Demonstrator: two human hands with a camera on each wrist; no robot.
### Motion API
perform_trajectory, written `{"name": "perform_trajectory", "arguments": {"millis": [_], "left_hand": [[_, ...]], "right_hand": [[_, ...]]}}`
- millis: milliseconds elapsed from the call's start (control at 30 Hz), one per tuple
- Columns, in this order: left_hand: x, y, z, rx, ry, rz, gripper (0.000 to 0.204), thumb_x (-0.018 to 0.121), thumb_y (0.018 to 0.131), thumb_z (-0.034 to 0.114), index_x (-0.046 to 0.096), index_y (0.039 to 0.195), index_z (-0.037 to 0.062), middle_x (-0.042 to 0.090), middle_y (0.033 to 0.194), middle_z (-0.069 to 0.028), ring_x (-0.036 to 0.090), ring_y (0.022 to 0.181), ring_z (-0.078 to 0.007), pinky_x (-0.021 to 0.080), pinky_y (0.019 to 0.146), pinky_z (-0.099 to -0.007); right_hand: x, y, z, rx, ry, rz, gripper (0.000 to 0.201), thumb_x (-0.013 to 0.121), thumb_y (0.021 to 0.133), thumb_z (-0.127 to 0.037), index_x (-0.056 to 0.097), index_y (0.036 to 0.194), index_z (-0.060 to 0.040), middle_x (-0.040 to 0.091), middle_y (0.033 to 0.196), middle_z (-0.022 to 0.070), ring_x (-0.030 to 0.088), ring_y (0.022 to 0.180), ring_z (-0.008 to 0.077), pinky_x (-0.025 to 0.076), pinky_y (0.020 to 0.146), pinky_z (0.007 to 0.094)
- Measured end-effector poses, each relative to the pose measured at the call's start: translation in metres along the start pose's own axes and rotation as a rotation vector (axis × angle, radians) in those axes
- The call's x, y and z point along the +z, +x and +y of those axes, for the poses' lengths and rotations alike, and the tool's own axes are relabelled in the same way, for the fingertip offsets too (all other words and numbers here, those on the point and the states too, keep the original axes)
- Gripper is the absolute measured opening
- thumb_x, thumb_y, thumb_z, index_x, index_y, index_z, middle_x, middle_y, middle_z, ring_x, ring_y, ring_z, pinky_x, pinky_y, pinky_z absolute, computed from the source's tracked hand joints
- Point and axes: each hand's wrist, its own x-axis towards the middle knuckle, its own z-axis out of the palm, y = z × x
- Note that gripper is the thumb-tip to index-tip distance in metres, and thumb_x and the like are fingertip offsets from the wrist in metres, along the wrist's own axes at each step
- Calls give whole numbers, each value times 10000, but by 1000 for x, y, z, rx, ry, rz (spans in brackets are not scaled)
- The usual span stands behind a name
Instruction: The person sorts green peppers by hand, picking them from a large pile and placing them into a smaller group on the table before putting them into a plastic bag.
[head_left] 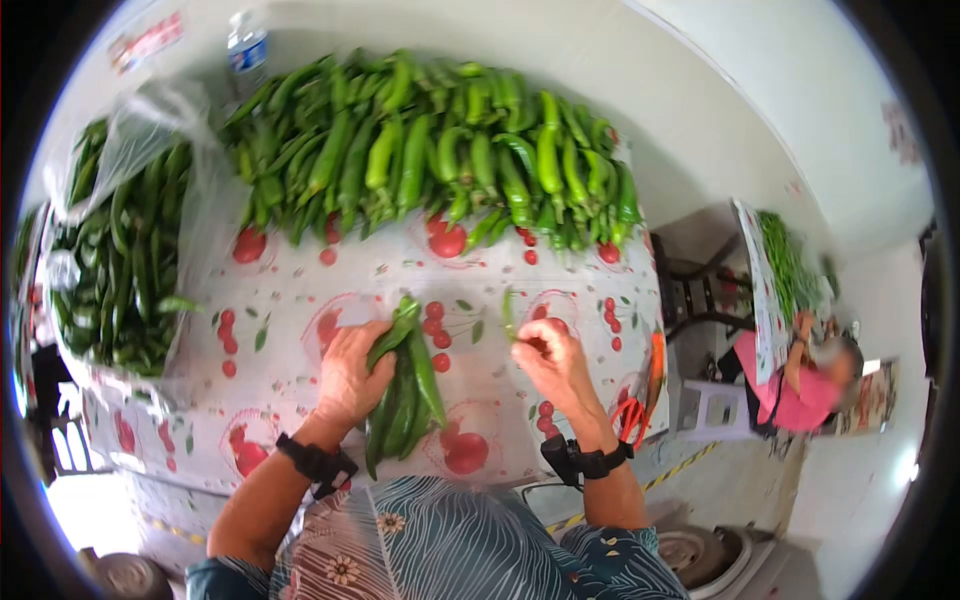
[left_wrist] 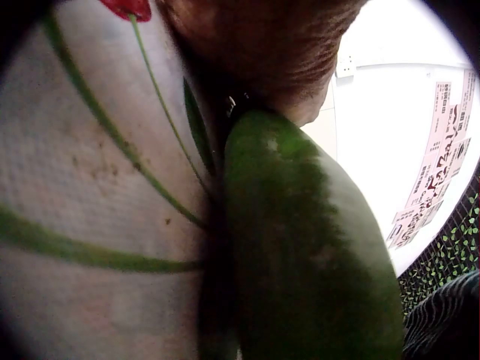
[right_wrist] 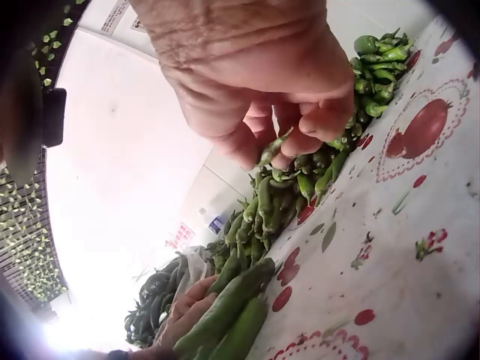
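Several long green peppers (head_left: 405, 405) lie bunched on the cherry-patterned cloth, and my left hand (head_left: 350, 375) grips them near their upper ends. Close up in the left wrist view, a dark green pepper (left_wrist: 300, 240) stands below the skin of the left hand (left_wrist: 262, 45). My right hand (head_left: 556, 370) is raised to the right of the bunch. Between its thumb and fingers it pinches a small thin green pepper (head_left: 508, 312). The right wrist view shows the right hand (right_wrist: 255, 67) with the small pepper (right_wrist: 274, 148) at its fingertips.
A wide pile of green peppers (head_left: 400, 150) lines the table's far side. Darker peppers fill a clear plastic bag (head_left: 200, 250) at left. A bottle (head_left: 247, 50) stands behind. Red-handled scissors (head_left: 630, 415) lie at the right edge. A person in pink (head_left: 800, 395) sits farther right.
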Motion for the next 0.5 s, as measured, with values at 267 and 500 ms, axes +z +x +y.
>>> {"name": "perform_trajectory", "arguments": {"millis": [267,500], "left_hand": [[5,-3,-4,-25,22,-30,392,605,763,85,576,1149,31,638,1015,-161,583,939,-348,461,864,-427],[8,-6,-8,-28,73,-26,393,610,766,103,578,1153,38,634,1012,-169,584,944,-355,462,866,-435]], "right_hand": [[-36,-8,15,81,88,-50,226,674,853,-200,618,952,-4,615,812,20,584,741,102,479,657,258],[-165,25,74,67,1172,744,157,627,911,-225,571,961,-87,656,884,64,623,779,145,503,678,255]]}}
